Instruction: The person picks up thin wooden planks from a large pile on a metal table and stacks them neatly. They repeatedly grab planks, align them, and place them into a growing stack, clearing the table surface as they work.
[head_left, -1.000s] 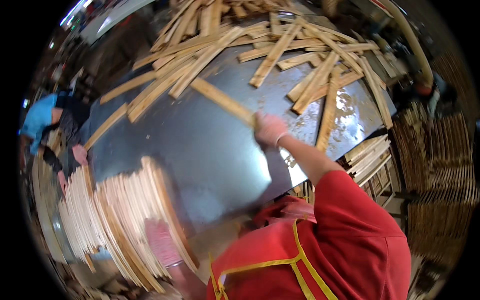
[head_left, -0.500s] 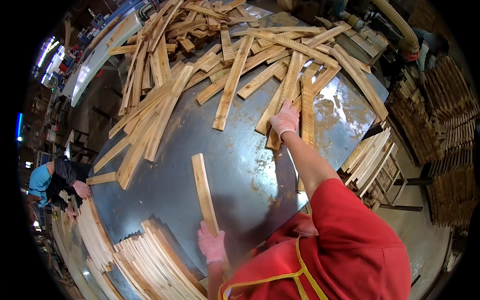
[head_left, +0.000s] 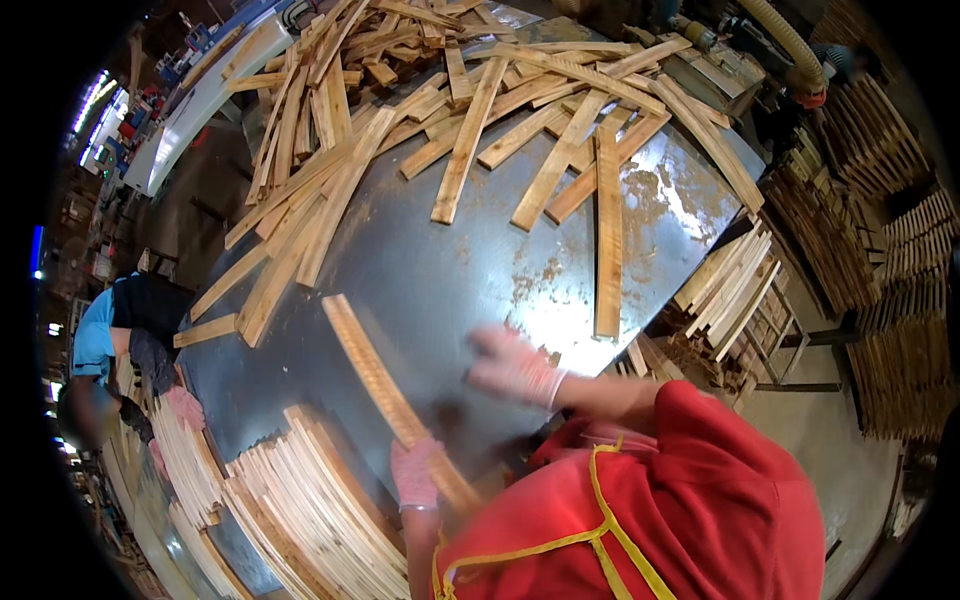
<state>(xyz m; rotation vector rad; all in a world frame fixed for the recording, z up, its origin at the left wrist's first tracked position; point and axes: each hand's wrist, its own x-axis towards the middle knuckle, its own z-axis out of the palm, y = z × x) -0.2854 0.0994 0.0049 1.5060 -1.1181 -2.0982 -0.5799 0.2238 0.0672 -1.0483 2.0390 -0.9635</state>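
Observation:
My left hand (head_left: 415, 472), in a pale pink glove, is closed around the lower part of a wooden board (head_left: 368, 362). The board slants up and to the left over the dark metal table (head_left: 455, 290), its near end close to my red apron. My right hand (head_left: 518, 370), gloved the same way, is over the table to the right of this board. It is blurred, but its fingers look stretched apart with nothing between them. Beyond it, one loose board (head_left: 607, 240) points toward me. A row of boards on edge (head_left: 315, 500) stands left of my left hand.
A heap of loose boards (head_left: 350, 70) covers the table's far side. At the left, a co-worker in a blue sleeve (head_left: 95, 335) reaches to another row of boards (head_left: 185, 465). More boards (head_left: 735, 285) lie on a rack at the right, before tall wood stacks (head_left: 880, 370).
My right hand has drawn back from the far boards toward me, leaving them on the table. The board in my left hand has tipped further left. The co-worker has leaned in over the row.

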